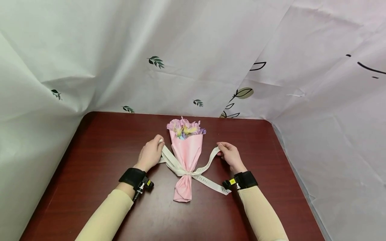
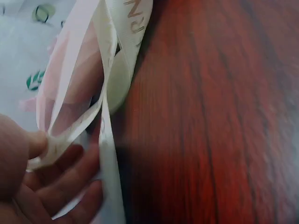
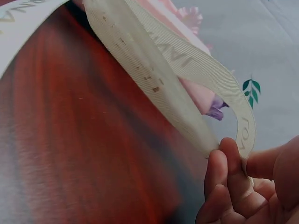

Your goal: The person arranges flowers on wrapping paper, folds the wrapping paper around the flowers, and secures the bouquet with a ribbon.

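Observation:
A small bouquet of pink, yellow and purple flowers (image 1: 186,128) in pink wrapping paper (image 1: 186,152) lies on the table, blossoms toward the back. Cream ribbon (image 1: 207,182) with printed letters goes round its gathered waist. To the left of the bouquet, my left hand (image 1: 150,153) pinches ribbon between thumb and fingers; in the left wrist view another ribbon strand (image 2: 110,172) hangs down beside those fingers. My right hand (image 1: 230,155), on the other side, pinches a ribbon loop (image 3: 245,126) drawn out from the waist. One loose tail slants down to the right on the tabletop.
The dark red-brown table (image 1: 250,134) has rounded back corners. Behind and beside it hangs a white sheet (image 1: 193,50) printed with leaves. Each wrist wears a black strap (image 1: 132,177) with a small camera.

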The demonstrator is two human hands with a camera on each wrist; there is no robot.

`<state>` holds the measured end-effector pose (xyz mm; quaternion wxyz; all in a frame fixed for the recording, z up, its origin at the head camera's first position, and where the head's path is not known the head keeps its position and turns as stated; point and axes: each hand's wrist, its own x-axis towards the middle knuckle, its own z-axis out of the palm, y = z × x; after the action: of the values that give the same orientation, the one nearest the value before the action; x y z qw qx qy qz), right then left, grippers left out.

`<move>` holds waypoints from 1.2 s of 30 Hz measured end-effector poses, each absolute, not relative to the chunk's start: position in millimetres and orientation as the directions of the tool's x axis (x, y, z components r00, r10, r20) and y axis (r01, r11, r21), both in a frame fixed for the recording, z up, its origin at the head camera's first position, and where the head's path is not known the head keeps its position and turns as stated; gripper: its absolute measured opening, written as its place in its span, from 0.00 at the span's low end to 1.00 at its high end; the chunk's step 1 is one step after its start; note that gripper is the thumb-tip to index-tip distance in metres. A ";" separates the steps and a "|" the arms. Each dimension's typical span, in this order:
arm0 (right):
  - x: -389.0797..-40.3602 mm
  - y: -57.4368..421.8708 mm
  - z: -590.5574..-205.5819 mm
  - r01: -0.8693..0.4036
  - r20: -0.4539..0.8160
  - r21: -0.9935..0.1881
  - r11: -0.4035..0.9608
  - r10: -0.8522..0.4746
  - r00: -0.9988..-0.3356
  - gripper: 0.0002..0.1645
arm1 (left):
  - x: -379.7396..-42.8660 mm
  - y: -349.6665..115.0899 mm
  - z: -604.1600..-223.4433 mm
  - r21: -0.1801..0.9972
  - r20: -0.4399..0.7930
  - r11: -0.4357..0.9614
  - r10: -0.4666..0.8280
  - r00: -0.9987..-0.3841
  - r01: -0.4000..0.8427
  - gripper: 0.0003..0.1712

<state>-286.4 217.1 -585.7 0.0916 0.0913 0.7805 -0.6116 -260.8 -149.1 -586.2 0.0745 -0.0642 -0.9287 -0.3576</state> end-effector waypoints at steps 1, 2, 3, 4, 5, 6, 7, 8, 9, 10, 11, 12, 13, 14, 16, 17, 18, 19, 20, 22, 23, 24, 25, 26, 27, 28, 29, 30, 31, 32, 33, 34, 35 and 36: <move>-286.3 217.4 -586.6 0.257 -0.256 -0.937 0.237 0.034 -0.966 0.21 | -259.0 -149.5 -585.0 0.633 0.170 0.755 0.081 -0.982 0.172 0.05; -286.2 217.7 -587.0 0.255 -0.254 -0.937 0.241 0.035 -0.967 0.21 | -257.1 -150.1 -583.8 0.629 0.131 0.760 0.099 -0.986 0.160 0.05; -286.2 218.3 -587.6 0.252 -0.251 -0.937 0.243 0.035 -0.967 0.21 | -255.2 -150.9 -582.2 0.641 0.074 0.756 0.116 -0.990 0.137 0.06; -286.6 218.9 -588.0 0.249 -0.248 -0.936 0.249 0.034 -0.968 0.21 | -253.6 -152.0 -580.7 0.658 0.009 0.745 0.133 -0.991 0.106 0.05; -286.9 219.5 -588.3 0.248 -0.247 -0.935 0.252 0.035 -0.968 0.21 | -252.1 -153.3 -578.9 0.679 -0.057 0.731 0.149 -0.987 0.071 0.06; -287.3 219.9 -588.6 0.245 -0.245 -0.935 0.257 0.034 -0.969 0.21 | -251.1 -154.8 -576.9 0.696 -0.118 0.717 0.163 -0.980 0.036 0.06; -287.7 220.2 -588.6 0.245 -0.244 -0.935 0.258 0.035 -0.969 0.21 | -250.6 -156.2 -575.2 0.712 -0.163 0.702 0.175 -0.971 0.007 0.06; -288.0 220.5 -588.5 0.241 -0.241 -0.935 0.260 0.033 -0.970 0.21 | -250.7 -157.1 -573.6 0.725 -0.184 0.689 0.176 -0.967 -0.012 0.06; -288.3 220.6 -588.9 0.239 -0.239 -0.935 0.262 0.035 -0.970 0.21 | -251.4 -157.7 -572.1 0.730 -0.175 0.683 0.171 -0.970 -0.012 0.06; -288.7 220.8 -589.3 0.237 -0.236 -0.935 0.263 0.037 -0.971 0.21 | -252.7 -157.9 -571.0 0.734 -0.141 0.679 0.160 -0.977 0.005 0.06; -288.7 220.6 -589.6 0.237 -0.234 -0.936 0.259 0.042 -0.971 0.21 | -254.2 -157.7 -570.1 0.742 -0.093 0.670 0.149 -0.984 0.031 0.06; -288.8 220.1 -589.8 0.235 -0.231 -0.938 0.253 0.046 -0.972 0.21 | -256.0 -157.0 -569.6 0.750 -0.038 0.659 0.131 -0.991 0.058 0.05; -288.7 219.5 -590.1 0.233 -0.228 -0.941 0.244 0.049 -0.972 0.21 | -257.6 -155.5 -569.1 0.766 0.018 0.637 0.111 -0.994 0.085 0.05; -288.8 218.7 -590.7 0.227 -0.223 -0.946 0.231 0.047 -0.974 0.21 | -259.4 -153.7 -568.4 0.789 0.065 0.605 0.091 -0.994 0.107 0.05; -288.6 217.0 -591.0 0.214 -0.210 -0.955 0.204 0.041 -0.977 0.22 | -262.9 -149.9 -567.5 0.841 0.126 0.523 0.064 -0.990 0.140 0.07; -288.3 216.0 -590.8 0.208 -0.205 -0.959 0.191 0.038 -0.978 0.22 | -264.4 -148.1 -567.2 0.864 0.134 0.482 0.054 -0.990 0.143 0.09; -288.1 215.1 -590.7 0.203 -0.200 -0.963 0.178 0.034 -0.979 0.23 | -265.6 -146.4 -567.1 0.883 0.127 0.450 0.046 -0.991 0.134 0.11; -288.0 214.8 -590.7 0.201 -0.199 -0.965 0.169 0.028 -0.980 0.24 | -266.6 -145.1 -567.1 0.899 0.109 0.422 0.044 -0.993 0.117 0.15; -288.0 214.5 -590.6 0.202 -0.201 -0.966 0.159 0.023 -0.979 0.25 | -267.6 -144.5 -567.8 0.908 0.083 0.409 0.049 -0.995 0.096 0.20; -288.1 214.7 -589.9 0.214 -0.214 -0.964 0.158 0.016 -0.977 0.27 | -269.0 -144.9 -569.8 0.910 0.019 0.413 0.077 -0.997 0.050 0.31; -288.3 215.2 -589.7 0.220 -0.222 -0.962 0.159 0.009 -0.975 0.28 | -269.2 -145.8 -571.1 0.906 -0.014 0.422 0.101 -0.995 0.030 0.36; -288.4 216.0 -589.4 0.225 -0.228 -0.960 0.164 0.003 -0.974 0.28 | -269.2 -147.0 -572.7 0.903 -0.043 0.430 0.131 -0.990 0.018 0.41; -288.6 217.1 -588.8 0.226 -0.231 -0.957 0.182 -0.004 -0.973 0.28 | -269.2 -148.1 -574.2 0.897 -0.064 0.441 0.164 -0.984 0.015 0.44; -288.7 218.3 -588.2 0.224 -0.230 -0.953 0.205 -0.006 -0.973 0.27 | -268.9 -149.4 -575.7 0.886 -0.074 0.463 0.195 -0.978 0.025 0.47; -288.9 219.7 -587.7 0.218 -0.225 -0.948 0.234 -0.003 -0.974 0.26 | -268.3 -150.5 -576.8 0.874 -0.079 0.483 0.222 -0.972 0.039 0.49; -288.9 221.2 -587.3 0.207 -0.215 -0.941 0.268 0.000 -0.977 0.25 | -267.4 -151.9 -577.6 0.863 -0.077 0.501 0.250 -0.965 0.061 0.51; -288.8 222.4 -586.5 0.197 -0.204 -0.933 0.300 0.008 -0.979 0.24 | -266.2 -152.7 -578.0 0.850 -0.076 0.520 0.272 -0.959 0.080 0.52; -288.6 223.5 -585.8 0.189 -0.193 -0.923 0.334 0.020 -0.981 0.23 | -265.0 -153.5 -578.2 0.837 -0.067 0.538 0.291 -0.954 0.106 0.53; -288.5 224.7 -585.2 0.180 -0.181 -0.913 0.366 0.032 -0.983 0.22 | -264.0 -154.1 -578.8 0.812 -0.056 0.568 0.302 -0.952 0.133 0.54; -288.4 225.6 -584.7 0.176 -0.172 -0.904 0.390 0.046 -0.984 0.21 | -262.2 -154.7 -578.2 0.799 -0.045 0.581 0.316 -0.948 0.155 0.55; -288.3 226.1 -584.0 0.174 -0.164 -0.897 0.406 0.058 -0.985 0.20 | -261.2 -155.6 -578.4 0.790 -0.031 0.586 0.329 -0.944 0.179 0.55; -288.1 226.7 -583.5 0.169 -0.156 -0.892 0.419 0.064 -0.986 0.20 | -262.5 -157.8 -585.0 0.776 -0.011 0.596 0.339 -0.941 0.205 0.55; -288.2 226.9 -583.2 0.170 -0.154 -0.889 0.425 0.072 -0.985 0.20 | -261.1 -158.5 -584.6 0.766 -0.003 0.606 0.337 -0.942 0.214 0.55; -288.1 227.1 -582.7 0.171 -0.153 -0.886 0.432 0.077 -0.985 0.20 | -260.1 -159.6 -584.6 0.752 0.009 0.620 0.333 -0.943 0.226 0.54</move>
<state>-288.1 227.1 -582.7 0.0446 0.0734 0.8450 -0.5279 -260.1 -159.6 -584.6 -0.0655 -0.1555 -0.8975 -0.4074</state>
